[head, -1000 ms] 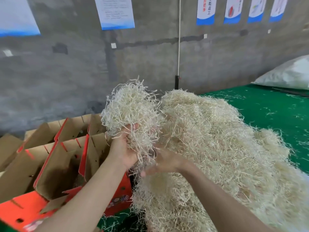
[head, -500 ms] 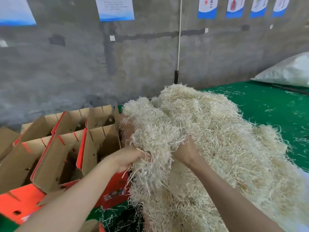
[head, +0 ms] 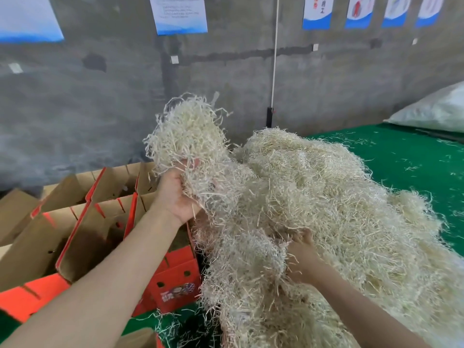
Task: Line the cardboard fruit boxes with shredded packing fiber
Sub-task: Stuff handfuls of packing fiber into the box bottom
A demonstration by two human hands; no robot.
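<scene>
One loose pile of shredded packing fiber point(head: 326, 209), pale straw-coloured and wiry, sprawls over a green felt tabletop point(head: 401, 159) below a grey concrete wall point(head: 100, 109) hung with six blue-and-white posters point(head: 179, 15). To its left stand open cardboard boxes point(head: 82, 237), orange-red outside and plain brown inside, flaps upright, too overlapped to count. One white sack point(head: 431, 109) lies at far right. The person's left hand point(head: 175, 199) clenches a raised tuft point(head: 188, 131) above the nearest box. The right hand point(head: 301, 252) sinks into the pile, fingers hidden; its grip cannot be told.
</scene>
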